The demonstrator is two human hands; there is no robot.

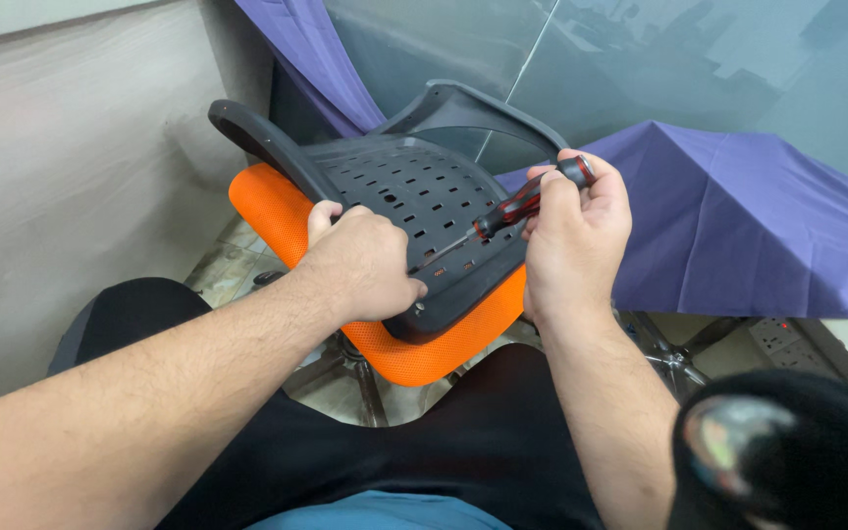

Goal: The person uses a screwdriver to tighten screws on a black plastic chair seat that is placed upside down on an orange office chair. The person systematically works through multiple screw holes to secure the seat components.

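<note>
An upturned chair seat rests on my lap: a dark grey perforated plastic underside (414,191) with curved armrests, over an orange mesh cushion (277,211). My left hand (360,260) presses down on the near left part of the grey shell, fingers curled over it. My right hand (576,231) grips a screwdriver (527,201) with a red and black handle. Its shaft slants down and left, tip against the shell near my left fingers.
A purple cloth (738,226) drapes over something at the right. A chrome chair base (674,353) stands on the tiled floor below. A grey wall (71,177) lies to the left. A dark glossy rounded object (777,451) sits at the lower right. A power strip (777,339) lies nearby.
</note>
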